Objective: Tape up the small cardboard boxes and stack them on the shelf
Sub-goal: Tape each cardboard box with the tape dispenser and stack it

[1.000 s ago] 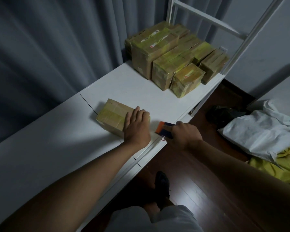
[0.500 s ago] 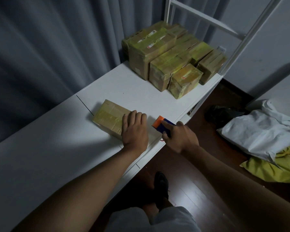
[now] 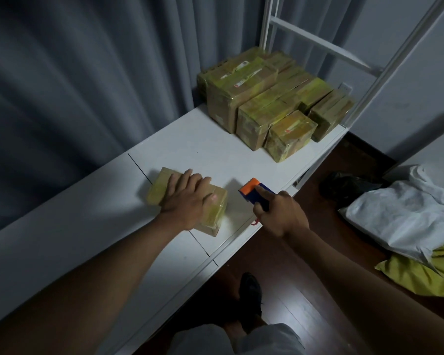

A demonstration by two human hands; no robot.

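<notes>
Left hand (image 3: 190, 198): flat, fingers straight, pressing the box (image 3: 210, 208) on the shelf (image 3: 190, 142).
Right hand (image 3: 280, 211): grips the dispenser (image 3: 254, 192), just right of the box.
Stack (image 3: 272, 101): beyond the box.

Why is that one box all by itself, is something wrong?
Nothing looks wrong. That box lies flat on the shelf under the left hand, apart from the stack at the far end. The right hand grips the tape dispenser beside it.
</notes>
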